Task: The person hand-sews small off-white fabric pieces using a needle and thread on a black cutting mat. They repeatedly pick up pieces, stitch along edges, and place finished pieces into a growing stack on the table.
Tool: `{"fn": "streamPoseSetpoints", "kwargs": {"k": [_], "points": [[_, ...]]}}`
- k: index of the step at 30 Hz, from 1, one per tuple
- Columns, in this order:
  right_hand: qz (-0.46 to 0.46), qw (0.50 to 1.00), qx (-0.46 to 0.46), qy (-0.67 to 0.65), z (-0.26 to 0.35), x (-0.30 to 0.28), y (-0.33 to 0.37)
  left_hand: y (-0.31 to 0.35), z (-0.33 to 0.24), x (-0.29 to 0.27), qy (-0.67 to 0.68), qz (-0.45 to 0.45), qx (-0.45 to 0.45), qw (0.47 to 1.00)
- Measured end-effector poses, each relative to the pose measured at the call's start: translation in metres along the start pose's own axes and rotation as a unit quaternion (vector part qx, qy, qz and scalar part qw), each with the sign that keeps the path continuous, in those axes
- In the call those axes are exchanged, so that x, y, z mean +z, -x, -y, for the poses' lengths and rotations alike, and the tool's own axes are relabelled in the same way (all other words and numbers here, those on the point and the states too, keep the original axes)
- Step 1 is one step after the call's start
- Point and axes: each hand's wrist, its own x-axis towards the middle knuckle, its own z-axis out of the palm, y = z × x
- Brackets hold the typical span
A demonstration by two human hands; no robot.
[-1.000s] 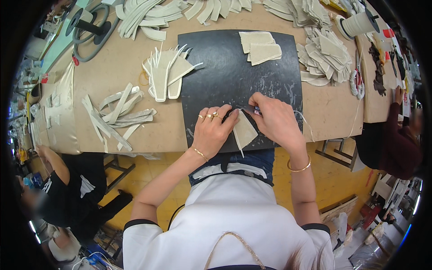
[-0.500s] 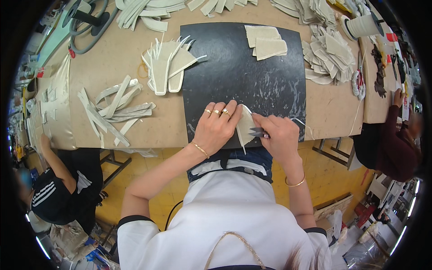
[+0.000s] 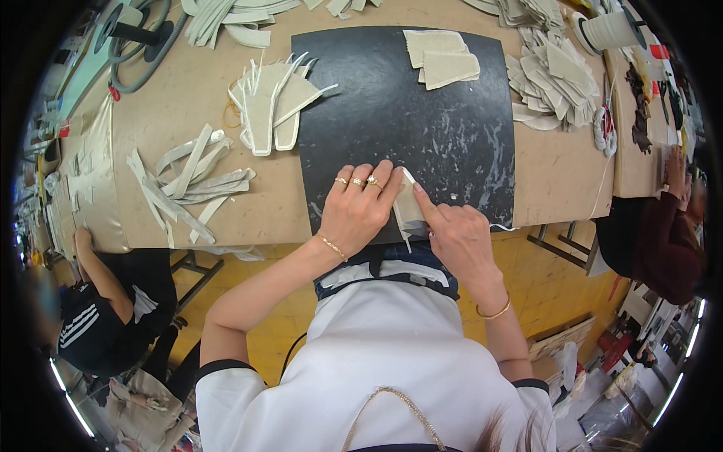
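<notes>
A small beige fabric panel (image 3: pixel 407 205) with white piping along its edge lies near the front edge of the black cutting mat (image 3: pixel 392 98). My left hand (image 3: pixel 357 203) holds the panel from its left side, fingers bent and thumb hidden. On the other side, the index finger of my right hand (image 3: pixel 461 235) stretches up against the piped edge. The other right fingers are curled round small snips (image 3: pixel 416 224); only part of the grey blades shows below the index finger. A loose piping end hangs toward my waist.
Piped panels (image 3: pixel 265 109) overlap the mat's far left corner. Plain panels (image 3: pixel 450 66) lie at its far right, beside a larger heap (image 3: pixel 556 79). Beige strips (image 3: pixel 192 184) are scattered left. A white cord spool (image 3: pixel 605 32) stands far right. People work on both sides.
The snips have gone from plainly showing to mostly hidden in my right hand, whose index finger now extends along the panel's edge. My left hand stays on the panel.
</notes>
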Motion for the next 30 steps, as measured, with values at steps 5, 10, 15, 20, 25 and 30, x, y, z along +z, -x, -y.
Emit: {"fn": "streamPoseSetpoints", "kwargs": {"k": [5, 10, 15, 20, 25, 30], "points": [[0.022, 1.0, 0.006, 0.004, -0.001, -0.002, -0.002, 0.0, 0.0, 0.0, -0.014, 0.0, 0.007, 1.0], [0.04, 0.999, 0.017, 0.006, 0.004, -0.006, -0.006, 0.0, 0.001, -0.003, 0.01, 0.019, -0.003, 1.0], [0.067, 0.997, 0.043, -0.006, 0.006, -0.015, -0.012, 0.003, 0.015, -0.014, 0.089, 0.154, 0.121, 0.977], [-0.016, 0.976, 0.145, -0.161, 0.005, -0.03, -0.008, 0.01, 0.011, -0.018, 0.119, 0.213, 0.048, 0.969], [0.101, 0.919, 0.323, -0.2, 0.008, -0.04, -0.005, 0.013, 0.007, -0.016, 0.127, 0.22, 0.017, 0.967], [0.066, 0.899, 0.343, -0.266, 0.01, -0.025, -0.021, 0.011, 0.009, -0.019, 0.126, 0.234, 0.032, 0.963]]}}
